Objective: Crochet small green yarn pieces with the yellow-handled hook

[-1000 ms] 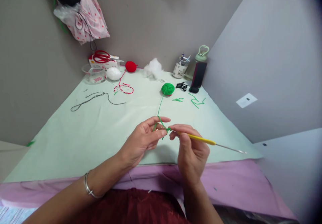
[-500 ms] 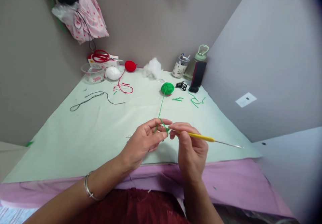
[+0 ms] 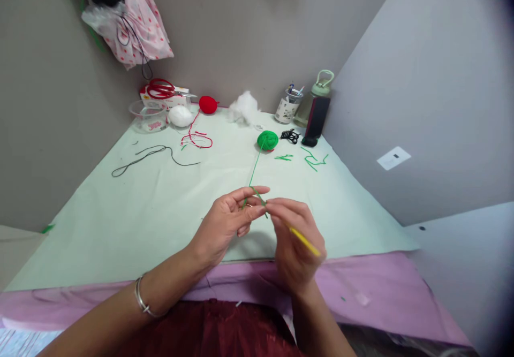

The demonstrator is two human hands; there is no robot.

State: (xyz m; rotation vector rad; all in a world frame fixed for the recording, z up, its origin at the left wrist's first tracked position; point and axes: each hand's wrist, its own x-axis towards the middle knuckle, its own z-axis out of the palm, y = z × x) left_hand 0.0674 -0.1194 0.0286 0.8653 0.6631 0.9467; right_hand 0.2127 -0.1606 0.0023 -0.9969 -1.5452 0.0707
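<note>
My left hand (image 3: 225, 222) pinches green yarn (image 3: 257, 192) between thumb and fingers, and the strand runs over its raised index finger. From there the strand leads up to a green yarn ball (image 3: 267, 140) on the table. Close against it, my right hand (image 3: 299, 239) is closed round a crochet hook with a yellow handle (image 3: 304, 241). The handle points down and to the right out of the palm. Fingers hide the hook's tip, and the small worked piece of yarn at the fingertips is mostly covered.
At the back stand a clear tub (image 3: 148, 119), red scissors (image 3: 161, 89) on a box, a white yarn ball (image 3: 180, 116), a red yarn ball (image 3: 208, 105), white stuffing (image 3: 244, 108), a pen cup (image 3: 288, 105) and a bottle (image 3: 311, 103). A dark cord (image 3: 160, 151) lies left.
My right hand has turned and moved slightly left, so the hook swings from nearly level to pointing steeply down. My left hand has shifted a little left with the yarn.
</note>
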